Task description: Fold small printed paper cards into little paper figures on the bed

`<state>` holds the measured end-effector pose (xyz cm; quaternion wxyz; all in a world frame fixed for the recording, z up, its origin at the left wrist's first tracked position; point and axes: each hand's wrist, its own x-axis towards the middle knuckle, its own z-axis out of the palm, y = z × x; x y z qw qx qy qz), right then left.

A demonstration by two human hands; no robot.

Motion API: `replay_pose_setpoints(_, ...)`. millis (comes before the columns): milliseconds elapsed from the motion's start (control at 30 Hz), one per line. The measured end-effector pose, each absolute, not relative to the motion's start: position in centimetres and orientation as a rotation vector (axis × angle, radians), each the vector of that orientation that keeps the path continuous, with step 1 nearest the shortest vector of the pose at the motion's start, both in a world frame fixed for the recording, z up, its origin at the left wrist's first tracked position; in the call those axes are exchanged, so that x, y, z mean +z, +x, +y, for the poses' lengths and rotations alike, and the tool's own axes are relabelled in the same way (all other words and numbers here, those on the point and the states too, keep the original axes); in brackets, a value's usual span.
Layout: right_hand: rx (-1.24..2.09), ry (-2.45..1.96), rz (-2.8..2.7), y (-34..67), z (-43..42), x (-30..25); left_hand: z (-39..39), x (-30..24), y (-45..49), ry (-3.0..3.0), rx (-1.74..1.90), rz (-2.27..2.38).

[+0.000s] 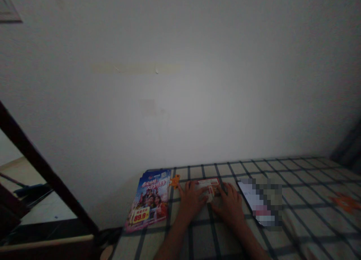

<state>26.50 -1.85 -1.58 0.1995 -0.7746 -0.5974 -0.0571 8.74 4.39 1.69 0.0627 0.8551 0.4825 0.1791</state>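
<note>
A small red-and-white printed paper (209, 182) lies flat on the checked cloth in front of me, looking folded, with part of it hidden under my fingers. My left hand (193, 198) rests palm down over its left side, fingers spread and curved a little, thumb and forefinger touching the print. On the right side, my right hand (230, 203) has its fingers apart, with thumb and forefinger at the paper's edge. Left of my hands is a slightly fanned stack of colourful leaflets (152, 200). A phone-like flat device (251, 196), partly pixelated, lies right of my right hand.
White-and-dark checked cloth (197, 237) covers the surface, which meets a pale wall (197, 102). Orange figures show beside the leaflets (162, 188) and at far right. A dark-framed mirror or opening (50, 170) stands at left. Dark fabric (348, 147) hangs at the right edge.
</note>
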Motion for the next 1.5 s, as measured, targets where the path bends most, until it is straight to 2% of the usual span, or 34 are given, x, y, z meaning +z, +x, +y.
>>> replay_pose_setpoints(400,-0.124,-1.922,-1.719,28.1,-1.6,-2.4,4.5,1.4,8.8,2.59,0.592,1.453)
replay_pose_setpoints(1067,-0.231,-2.213,-1.54,28.2,-0.4,0.6,4.6,1.2,8.7,2.576,0.633,1.422)
replay_pose_setpoints(1500,-0.413,-2.149,-1.499,27.7,-0.5,-0.8,4.7,0.9,8.9,2.559,0.682,1.402)
